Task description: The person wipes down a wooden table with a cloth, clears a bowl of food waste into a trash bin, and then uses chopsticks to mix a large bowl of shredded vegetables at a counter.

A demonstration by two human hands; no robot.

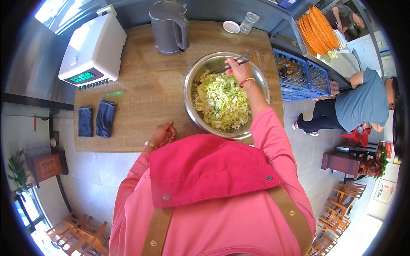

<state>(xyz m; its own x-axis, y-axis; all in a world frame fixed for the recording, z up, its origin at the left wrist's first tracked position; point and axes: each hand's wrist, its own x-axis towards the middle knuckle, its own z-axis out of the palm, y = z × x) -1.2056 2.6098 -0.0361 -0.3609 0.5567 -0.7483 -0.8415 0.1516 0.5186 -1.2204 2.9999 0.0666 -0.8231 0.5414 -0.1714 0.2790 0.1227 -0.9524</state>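
A large stainless steel bowl (189, 105) stands on the wooden table, right of centre, heaped with shredded cabbage (224, 99). Over the bowl's far side, my right hand (237, 68) grips a pair of dark chopsticks (221, 68), whose tips reach the cabbage at its upper left. My left hand (164, 133) rests by the table's near edge, left of the bowl, fingers curled in and nothing seen in them. Part of its palm side is hidden.
A grey electric kettle (166, 28), a small white dish (231, 27) and a glass jug (249, 23) stand at the back. At left are a white machine (93, 48) and folded dark cloths (105, 118). Blue bottle crates (293, 72) and a person (362, 99) are at right.
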